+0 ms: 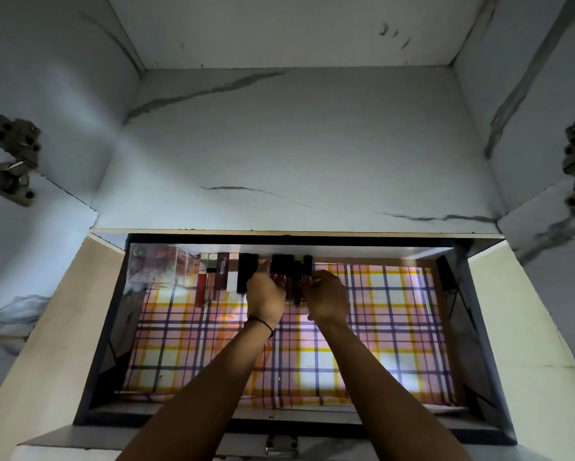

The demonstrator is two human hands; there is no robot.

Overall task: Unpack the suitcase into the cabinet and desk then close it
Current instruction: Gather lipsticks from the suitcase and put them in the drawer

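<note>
Fingers (266, 268) of both hands are pinching dark lipstick tubes (287, 277) at the back of the drawer (478, 327).
Left hand (266, 296) and right hand (326, 296) are gripping tubes upright against the drawer's back wall, just right of the row (223, 276) already standing there; keeping them pressed together should prevent toppling. Plaid liner (379, 327) in front and to the right is lying bare, while the shelf edge (296, 231) is overhanging close above.

Drawer liner (362, 344) — pink-yellow-purple plaid, tubes (213, 281) — red, black-capped, cabinet (296, 144) grey-veined white.
</note>
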